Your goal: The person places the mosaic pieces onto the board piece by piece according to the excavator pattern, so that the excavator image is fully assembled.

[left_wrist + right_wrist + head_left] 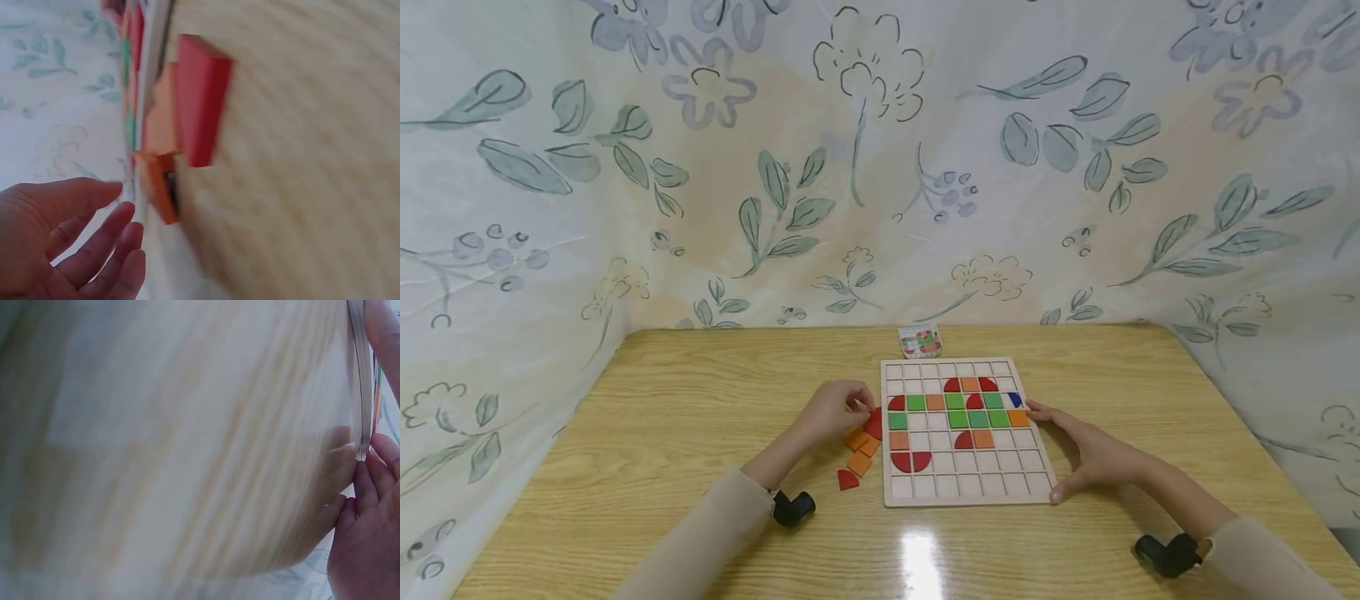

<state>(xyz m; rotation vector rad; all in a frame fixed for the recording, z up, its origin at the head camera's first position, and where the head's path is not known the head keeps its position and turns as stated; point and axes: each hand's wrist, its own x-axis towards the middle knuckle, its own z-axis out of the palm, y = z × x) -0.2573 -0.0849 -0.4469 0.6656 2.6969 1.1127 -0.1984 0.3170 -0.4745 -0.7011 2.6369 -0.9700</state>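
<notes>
A wooden grid board point(1000, 483) lies on the table, with red quarter circles and green and orange squares in several cells. One blue piece point(1016, 400) sits near its right edge. My left hand point(835, 408) hovers by the board's left side over a small pile of loose pieces, including a red piece point(876, 423) and an orange square point(860, 464). In the left wrist view, the hand's point(69, 244) fingers are loosely bent with nothing visible between them. Along the board's right edge, my right hand point(1097, 454) rests with thumb and fingers spread, touching the rim.
Behind the board lies a small pattern card point(920, 342). A loose red quarter circle point(847, 479) is nearest the table's front. The wooden table point(715, 383) meets a floral cloth backdrop point(880, 167) at its far edge and sides.
</notes>
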